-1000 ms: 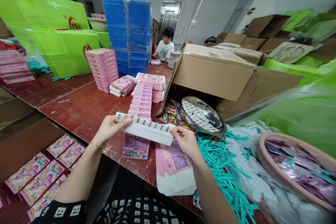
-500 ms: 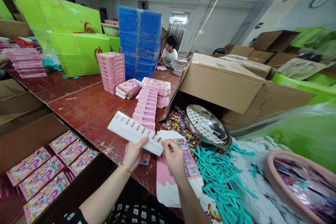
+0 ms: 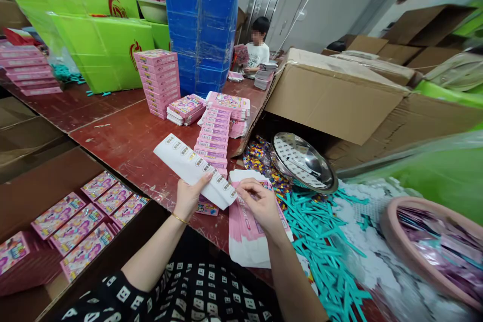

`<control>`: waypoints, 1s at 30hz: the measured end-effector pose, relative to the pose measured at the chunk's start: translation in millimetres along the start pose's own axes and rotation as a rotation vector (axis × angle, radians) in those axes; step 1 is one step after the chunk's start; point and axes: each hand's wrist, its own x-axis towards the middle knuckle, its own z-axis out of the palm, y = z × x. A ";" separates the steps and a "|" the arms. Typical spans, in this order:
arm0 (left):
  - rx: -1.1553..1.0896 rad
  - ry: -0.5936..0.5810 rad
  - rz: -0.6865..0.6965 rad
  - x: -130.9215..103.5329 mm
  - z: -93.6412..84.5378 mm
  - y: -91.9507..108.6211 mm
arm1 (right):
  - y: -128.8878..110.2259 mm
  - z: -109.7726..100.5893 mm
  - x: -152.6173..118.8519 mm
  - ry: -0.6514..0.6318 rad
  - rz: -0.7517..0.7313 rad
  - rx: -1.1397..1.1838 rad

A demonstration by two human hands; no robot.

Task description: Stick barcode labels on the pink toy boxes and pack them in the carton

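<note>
My left hand (image 3: 188,198) grips a white strip of stickers (image 3: 181,158), thumb on top; small labels with dark print run along it. At the strip's right end my right hand (image 3: 260,204) is closed in a pinch, fingertips at the last label. Whether a label is lifting there is too small to tell. Below my right hand lies a fanned pile of flat pink-and-white cartons (image 3: 241,241). A pink box (image 3: 207,207) shows partly from under the strip. Just beyond, a slanting row of pink boxes (image 3: 213,138) lies on the red table (image 3: 113,146).
Teal plastic sticks (image 3: 320,246) and a metal bowl (image 3: 305,163) lie right, near a pink basin (image 3: 392,246) of packets. An open carton (image 3: 302,95) stands behind. Boxed packs (image 3: 77,234) fill a carton at left. Blue boxes (image 3: 199,25) and a seated person (image 3: 258,53) are farther back.
The view has tipped downward, so the scene sits higher. The strip slants more steeply in my left hand. My right hand stays pinched at its end. The far person now holds up a pink item.
</note>
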 end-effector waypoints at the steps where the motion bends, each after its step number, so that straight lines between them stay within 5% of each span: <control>1: 0.003 0.006 0.005 0.7 -0.8 0.5 | 0.3 0.6 0.6 -0.011 0.002 0.018; 5: 0.021 0.014 0.014 1.8 -3.8 1.3 | 6.1 5.7 1.7 0.032 0.148 0.081; 12: 0.051 0.013 0.020 -0.8 -10.9 3.1 | 10.4 10.9 8.0 -0.078 0.346 0.278; 16: 0.074 -0.012 0.071 -1.5 -14.4 6.9 | 12.8 10.4 9.5 -0.277 0.521 0.379; 30: 0.209 -0.050 0.170 -2.6 -15.2 8.3 | 18.9 18.6 7.7 -0.199 0.514 0.475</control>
